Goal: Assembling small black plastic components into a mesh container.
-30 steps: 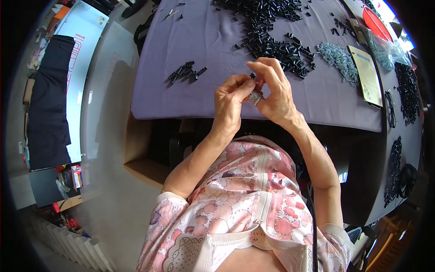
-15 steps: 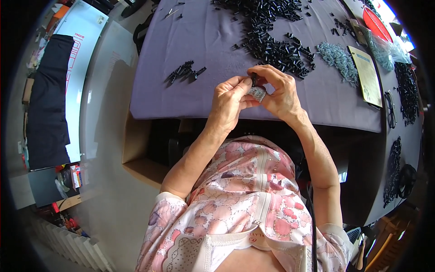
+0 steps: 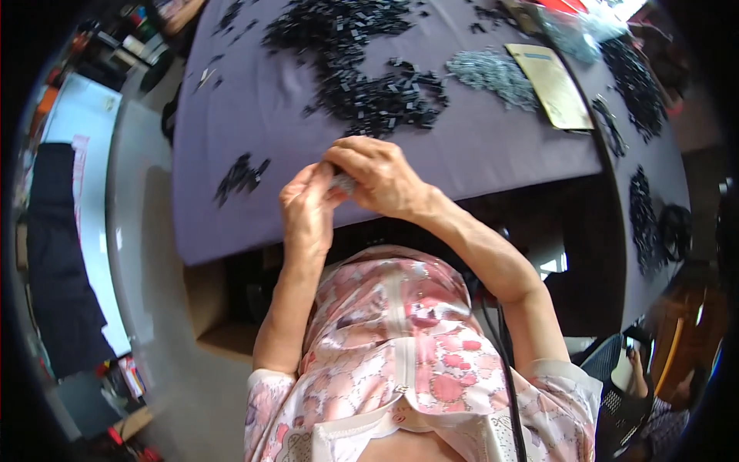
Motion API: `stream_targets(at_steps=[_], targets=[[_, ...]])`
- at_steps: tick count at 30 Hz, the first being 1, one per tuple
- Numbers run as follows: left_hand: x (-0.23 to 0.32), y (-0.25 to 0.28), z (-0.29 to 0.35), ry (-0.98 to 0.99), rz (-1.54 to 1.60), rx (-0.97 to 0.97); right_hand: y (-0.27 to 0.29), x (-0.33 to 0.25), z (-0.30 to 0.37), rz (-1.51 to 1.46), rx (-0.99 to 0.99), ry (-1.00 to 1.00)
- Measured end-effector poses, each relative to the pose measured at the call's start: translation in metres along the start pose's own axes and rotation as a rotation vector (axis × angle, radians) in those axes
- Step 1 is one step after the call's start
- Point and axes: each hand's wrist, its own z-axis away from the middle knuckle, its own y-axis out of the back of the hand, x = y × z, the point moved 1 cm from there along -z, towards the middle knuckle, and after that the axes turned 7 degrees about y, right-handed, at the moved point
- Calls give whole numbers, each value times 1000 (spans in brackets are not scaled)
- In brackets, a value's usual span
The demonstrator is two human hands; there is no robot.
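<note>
My left hand point(image 3: 306, 204) and my right hand point(image 3: 377, 175) meet above the front part of a table with a purple-grey cloth point(image 3: 477, 154). Both are closed, fingertips pressed together. Between them shows a bit of a small grey speckled thing point(image 3: 342, 182); the fingers hide most of it, and I cannot tell its kind. Just beyond my hands lies a big heap of small black tube-like parts point(image 3: 385, 100). To the left of my left hand is a little group of the same black parts point(image 3: 242, 177).
A pile of small grey pieces point(image 3: 493, 75) lies beside a yellowish booklet point(image 3: 550, 85). On a side table at the right are glasses point(image 3: 610, 127), a clear plastic bag point(image 3: 577, 35) and more black parts point(image 3: 635, 85). Dark cloth point(image 3: 58, 254) covers a white box at the left. Another person's arm point(image 3: 183, 14) shows far left.
The view has shifted, so the table sits differently in it. My hands stay together and have turned; the black piece seen between the fingers before is hidden, and less of the grey thing shows.
</note>
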Motion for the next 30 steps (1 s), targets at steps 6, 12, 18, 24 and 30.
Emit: stream_targets(at_steps=[6, 12, 18, 24, 30], targets=[[4, -3, -6, 38, -145, 19, 13, 2, -3, 50, -86, -127], [27, 23, -10, -361, -854, 244, 95, 55, 7, 222, 7, -606], [38, 51, -9, -751, -1453, 370, 180, 98, 87, 644, -18, -866], [29, 61, -12, -523, -1428, 437, 180, 105, 94, 699, -30, -960], [27, 60, -17, -554, -1406, 472, 178, 104, 95, 742, -165, -918]])
